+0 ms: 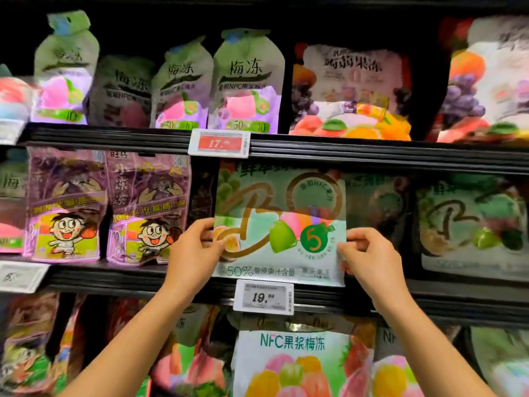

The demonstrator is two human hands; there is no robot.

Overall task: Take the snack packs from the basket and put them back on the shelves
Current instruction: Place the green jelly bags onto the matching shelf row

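Snack pack (pixel 282 224), pale green, stands upright on the middle shelf (pixel 429 296), pinched at its lower side edges by left hand (pixel 194 250) and right hand (pixel 369 253). Below the grip hangs a price tag (pixel 264 296); dark store shelving surrounds.

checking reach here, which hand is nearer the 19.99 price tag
Left. The left hand sits just up-left of the 19.99 price tag; the right hand is farther off, up-right, across the green pack.
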